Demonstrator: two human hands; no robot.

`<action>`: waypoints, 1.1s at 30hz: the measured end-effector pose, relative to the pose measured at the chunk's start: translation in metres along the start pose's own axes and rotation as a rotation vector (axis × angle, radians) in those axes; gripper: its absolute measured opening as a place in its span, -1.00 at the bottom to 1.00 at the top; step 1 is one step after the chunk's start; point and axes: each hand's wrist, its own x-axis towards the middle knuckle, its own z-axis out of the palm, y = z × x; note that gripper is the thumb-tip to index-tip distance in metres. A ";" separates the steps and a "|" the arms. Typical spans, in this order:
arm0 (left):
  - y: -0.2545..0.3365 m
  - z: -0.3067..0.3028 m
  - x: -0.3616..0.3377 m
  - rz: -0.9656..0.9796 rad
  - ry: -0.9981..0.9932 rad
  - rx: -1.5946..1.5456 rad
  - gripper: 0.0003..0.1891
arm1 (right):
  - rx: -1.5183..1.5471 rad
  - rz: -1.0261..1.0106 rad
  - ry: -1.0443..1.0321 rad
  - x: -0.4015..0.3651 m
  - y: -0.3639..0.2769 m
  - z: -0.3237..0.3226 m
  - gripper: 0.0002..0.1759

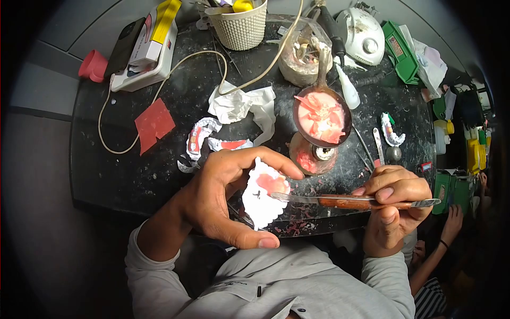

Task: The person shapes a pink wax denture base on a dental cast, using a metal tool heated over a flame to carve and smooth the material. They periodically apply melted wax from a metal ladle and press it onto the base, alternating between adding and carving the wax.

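My left hand [223, 196] is curled round a white plaster dental cast [259, 208] and holds it above the table's front edge. Pink wax [270, 183] lies on the upper part of the cast, beside a small dark mark. In my right hand [396, 199] is a wax knife [348, 202] with a wooden handle, gripped between thumb and fingers. Its blade points left, and the tip meets the cast at the wax. Just beyond the hands, a small pan [322, 118] of pink wax, partly melted, sits over a burner [313, 157].
More plaster casts with pink wax [197, 139] lie behind my left hand, near crumpled tissue [241, 106] and a pink wax sheet [154, 125]. Another cast [392, 130] and metal tools lie right. A cable [226, 64] crosses the table. At far right another person's arm [445, 234] shows.
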 end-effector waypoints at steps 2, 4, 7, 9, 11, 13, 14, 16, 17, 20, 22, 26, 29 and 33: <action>-0.001 0.000 0.000 0.033 -0.005 0.007 -0.10 | -0.015 0.021 -0.009 -0.001 -0.001 -0.001 -0.62; 0.000 0.000 0.000 -0.007 0.002 -0.032 -0.10 | -0.086 -0.001 0.028 -0.003 -0.001 -0.005 -0.61; -0.002 0.000 0.000 0.018 0.016 -0.046 -0.10 | -0.091 0.063 0.113 -0.005 -0.004 -0.001 -0.62; 0.000 0.001 0.001 0.000 0.016 -0.053 -0.10 | -0.080 0.055 0.072 -0.004 -0.004 -0.002 -0.62; 0.002 0.003 0.002 -0.016 0.015 -0.060 -0.09 | -0.071 0.047 0.032 -0.003 -0.004 -0.002 -0.63; 0.004 0.006 0.003 -0.044 0.077 -0.088 -0.07 | -0.069 0.033 0.000 -0.001 -0.005 -0.002 -0.62; 0.003 0.007 0.003 -0.039 0.070 -0.091 -0.07 | -0.029 0.032 0.053 -0.003 -0.001 -0.004 -0.62; 0.002 0.007 0.003 -0.031 0.075 -0.114 -0.03 | 0.007 0.090 0.187 -0.004 0.001 -0.010 -0.64; 0.001 0.008 0.003 -0.025 0.066 -0.118 -0.03 | 0.032 0.036 0.217 0.000 0.010 -0.020 -0.72; -0.001 0.005 0.004 0.003 0.063 -0.128 0.03 | -0.070 0.028 0.363 0.013 0.022 -0.026 -0.80; -0.003 0.006 0.005 0.000 0.089 -0.130 0.04 | -0.099 0.061 0.350 0.014 0.022 -0.026 -0.83; -0.015 0.003 0.004 0.049 0.131 -0.158 0.03 | -0.082 0.085 0.309 0.014 0.025 -0.026 -0.87; -0.008 0.005 0.005 0.081 0.133 -0.189 -0.06 | -0.062 0.107 0.288 0.014 0.025 -0.026 -0.87; -0.005 0.009 0.008 0.076 0.213 -0.175 -0.19 | -0.027 0.161 0.320 0.015 0.023 -0.028 -0.86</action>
